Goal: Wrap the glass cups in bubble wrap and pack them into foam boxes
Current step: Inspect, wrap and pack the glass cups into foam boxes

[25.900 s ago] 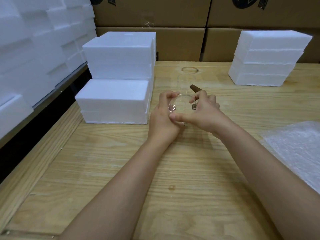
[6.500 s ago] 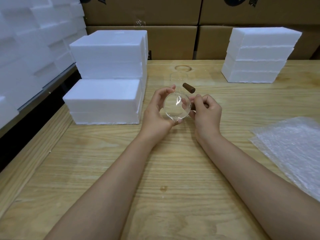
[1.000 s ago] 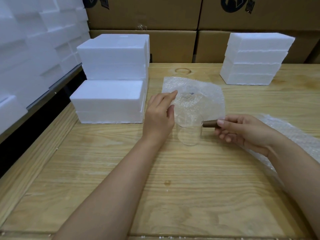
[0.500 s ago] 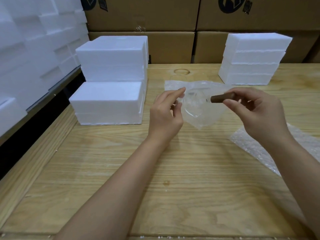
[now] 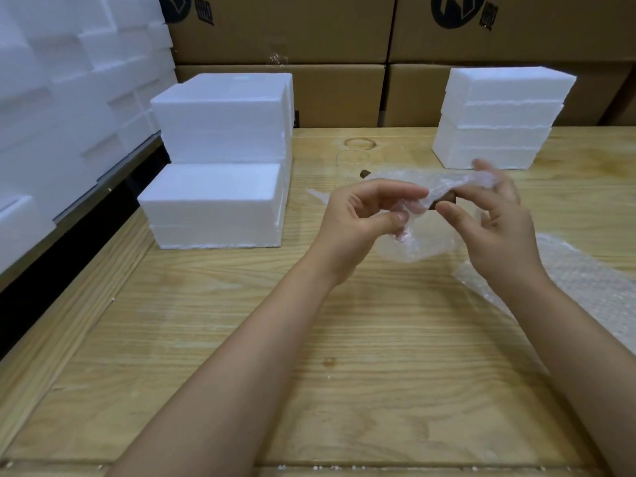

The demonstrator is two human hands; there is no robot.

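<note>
The glass cup (image 5: 413,232), dimly seen inside the bubble wrap (image 5: 451,182), is held above the table (image 5: 344,339) with its brown handle (image 5: 444,203) lying 9-to-3 and pinched by the right hand (image 5: 495,222), while the wrap at the cup's 9 o'clock is pinched by the left hand (image 5: 361,215).

Wooden table (image 5: 344,339) lies below the fingers (image 5: 395,192); ring stain (image 5: 359,143) just beyond them; stacked cardboard boxes (image 5: 327,94) well beyond.

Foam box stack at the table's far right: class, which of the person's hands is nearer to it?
Right. The right hand, pinching the cup handle, is just in front of the foam box stack; the left hand grips the bubble wrap farther left.
</note>
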